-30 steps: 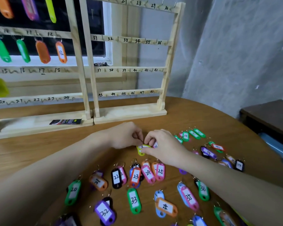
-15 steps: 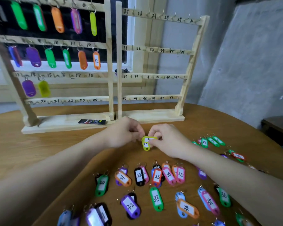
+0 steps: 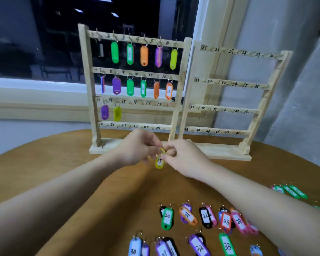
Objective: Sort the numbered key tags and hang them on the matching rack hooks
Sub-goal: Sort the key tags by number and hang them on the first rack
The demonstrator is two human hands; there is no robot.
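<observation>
Dangling between my hands, the yellow tag (image 3: 159,162) hangs just in front of the left rack (image 3: 135,85); my left hand (image 3: 139,147) and right hand (image 3: 181,157) both pinch its ring. Other numbered tags (image 3: 205,218) lie on the desk (image 3: 54,163), beside my right forearm.

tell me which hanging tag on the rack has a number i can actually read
The orange tag at the right end of the left rack's second row: its white label reads 12. The other hanging tags show no readable number.
</observation>
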